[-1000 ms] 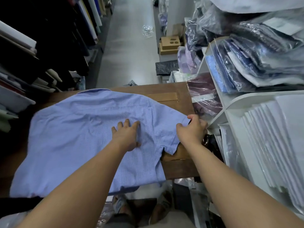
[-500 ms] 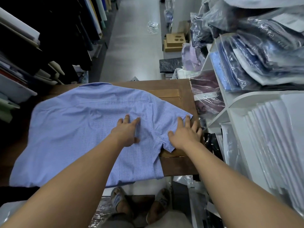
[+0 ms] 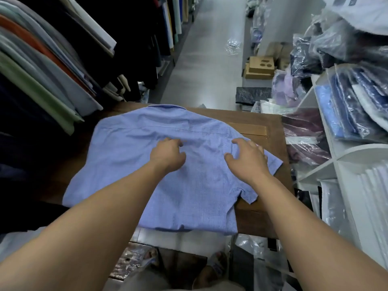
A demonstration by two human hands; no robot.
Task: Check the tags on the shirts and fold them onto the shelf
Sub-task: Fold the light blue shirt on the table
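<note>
Two hands on one blue shirt, spread back-up across the table, hem over the near edge. Right hand presses spread fingers by the right-edge sleeve, likely flattening for the fold. Left hand is curled mid-back; can't tell if it pinches.

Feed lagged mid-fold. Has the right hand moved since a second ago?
Yes. The right hand has moved inward over the blue shirt, away from the right edge of the wooden table and off the sleeve hem it held.
</note>
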